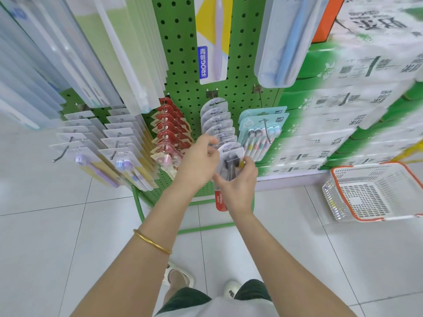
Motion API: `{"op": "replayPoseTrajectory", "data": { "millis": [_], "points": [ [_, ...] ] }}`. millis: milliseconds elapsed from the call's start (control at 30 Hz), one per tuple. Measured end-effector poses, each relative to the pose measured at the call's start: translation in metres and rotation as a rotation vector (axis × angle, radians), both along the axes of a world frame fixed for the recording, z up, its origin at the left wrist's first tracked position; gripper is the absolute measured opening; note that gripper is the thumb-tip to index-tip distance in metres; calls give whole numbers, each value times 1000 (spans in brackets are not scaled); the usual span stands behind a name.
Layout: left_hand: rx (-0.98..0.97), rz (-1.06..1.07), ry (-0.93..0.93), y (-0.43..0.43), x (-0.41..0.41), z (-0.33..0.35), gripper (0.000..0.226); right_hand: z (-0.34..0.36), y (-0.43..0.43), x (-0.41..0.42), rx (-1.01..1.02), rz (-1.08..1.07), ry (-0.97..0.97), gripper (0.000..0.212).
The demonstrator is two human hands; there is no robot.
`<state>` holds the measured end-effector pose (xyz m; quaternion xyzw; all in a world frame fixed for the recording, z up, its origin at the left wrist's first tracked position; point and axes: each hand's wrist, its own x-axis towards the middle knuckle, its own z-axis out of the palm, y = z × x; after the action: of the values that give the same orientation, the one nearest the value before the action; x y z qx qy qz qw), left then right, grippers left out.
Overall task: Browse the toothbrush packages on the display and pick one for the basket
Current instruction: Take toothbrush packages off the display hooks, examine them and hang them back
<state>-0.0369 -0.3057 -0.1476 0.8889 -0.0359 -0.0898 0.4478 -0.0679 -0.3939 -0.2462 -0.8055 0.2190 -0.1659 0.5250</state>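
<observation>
A green pegboard display (180, 65) carries rows of toothbrush packages on hooks. The front package of the middle row, a clear blister with dark brushes and a red Colgate base (230, 154), is held by both hands. My right hand (238, 181) grips its lower part from the right. My left hand (198, 163) pinches its top edge near the hook. Behind it hang more of the same grey-topped packages (216, 120). A white basket with an orange rim (343, 178) stands on the floor at the right.
Red packages (170, 124) hang to the left, a pastel multi-pack (261, 133) to the right, purple-brush cards (96, 161) further left. Stacked green-and-white tissue packs (343, 106) fill the right. White tiled floor lies below, with my feet (178, 276) near the stand's green frame.
</observation>
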Motion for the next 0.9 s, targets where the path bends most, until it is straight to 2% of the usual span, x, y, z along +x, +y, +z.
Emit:
{"op": "replayPoseTrajectory", "data": {
  "millis": [133, 333, 600, 900],
  "points": [
    [37, -14, -41, 0, 3, -5, 29, -3, 9, 4, -39, -19, -60, 94],
    [90, 49, -159, 1, 7, -12, 16, -6, 14, 12, -62, -18, -28, 95],
    [113, 118, -215, -4, 14, -21, 9, -4, 12, 23, -83, -19, -34, 90],
    [134, 121, -228, -5, 26, -19, 16, 0, 13, 43, -85, 6, 27, 88]
  ]
}}
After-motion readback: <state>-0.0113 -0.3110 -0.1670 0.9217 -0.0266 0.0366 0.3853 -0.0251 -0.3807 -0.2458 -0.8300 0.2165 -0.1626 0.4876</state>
